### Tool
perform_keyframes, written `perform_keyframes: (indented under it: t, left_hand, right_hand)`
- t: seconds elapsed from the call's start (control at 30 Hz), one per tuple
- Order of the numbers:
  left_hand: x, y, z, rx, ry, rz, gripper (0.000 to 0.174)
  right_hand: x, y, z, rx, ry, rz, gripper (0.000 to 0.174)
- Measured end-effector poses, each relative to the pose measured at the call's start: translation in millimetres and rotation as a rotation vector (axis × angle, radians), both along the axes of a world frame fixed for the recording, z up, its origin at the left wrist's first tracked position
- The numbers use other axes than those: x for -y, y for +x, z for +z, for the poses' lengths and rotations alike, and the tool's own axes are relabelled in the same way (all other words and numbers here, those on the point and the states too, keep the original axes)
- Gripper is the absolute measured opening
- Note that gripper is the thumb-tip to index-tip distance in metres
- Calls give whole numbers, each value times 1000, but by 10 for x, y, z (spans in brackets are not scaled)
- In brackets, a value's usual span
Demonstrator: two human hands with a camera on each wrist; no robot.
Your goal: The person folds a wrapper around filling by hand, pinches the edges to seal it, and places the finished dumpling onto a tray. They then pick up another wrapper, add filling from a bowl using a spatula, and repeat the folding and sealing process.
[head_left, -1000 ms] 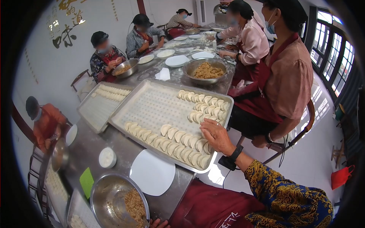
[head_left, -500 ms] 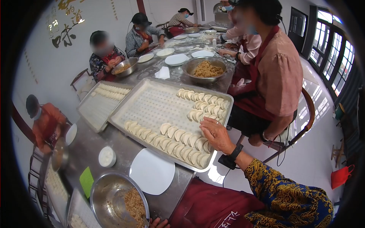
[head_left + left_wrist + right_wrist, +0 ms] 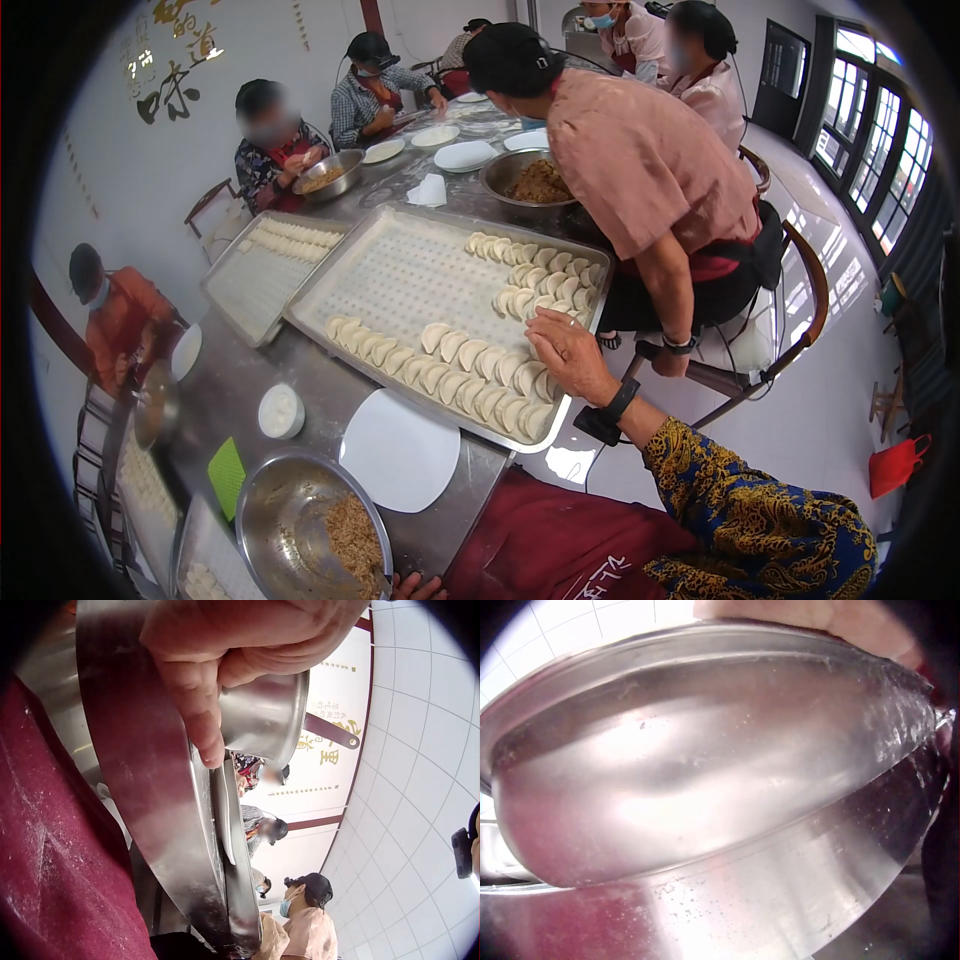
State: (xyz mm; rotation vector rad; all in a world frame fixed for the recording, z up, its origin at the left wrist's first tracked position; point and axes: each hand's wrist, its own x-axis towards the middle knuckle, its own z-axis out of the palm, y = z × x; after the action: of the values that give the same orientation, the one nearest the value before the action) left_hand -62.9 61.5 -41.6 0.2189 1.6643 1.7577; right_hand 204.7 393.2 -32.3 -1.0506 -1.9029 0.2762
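My right hand (image 3: 572, 362) rests on the near right rim of the large metal tray (image 3: 370, 250), fingers over the edge beside rows of dumplings (image 3: 470, 390). In the right wrist view the hand (image 3: 817, 619) is at the top, above the tray's shiny outer wall (image 3: 675, 772). My left hand (image 3: 418, 587) lies at the table edge, beside the steel bowl (image 3: 270, 520) of filling (image 3: 355, 540). The left wrist view shows that hand (image 3: 247, 652) with its fingers relaxed on the table edge, next to the bowl (image 3: 266, 716). Neither hand holds a dumpling.
A white round board (image 3: 400, 450), a white cup (image 3: 281, 412) and a green mat (image 3: 227, 480) are on the table. A second tray (image 3: 240, 290) adjoins the large one. Several people sit around; one in pink (image 3: 650, 150) leans across on the right.
The person in pink on the right has bent forward over the table, now covering part of the far filling bowl. My hands and the trays stay where they were.
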Motion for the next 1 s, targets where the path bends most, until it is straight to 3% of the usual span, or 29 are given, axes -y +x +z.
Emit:
perform_keyframes:
  t: [1.0]
  left_hand:
    - [-37, 33, 83, 31, 9, 27, 34]
  right_hand:
    - [2, -10, -11, -9, 1, -23, 21]
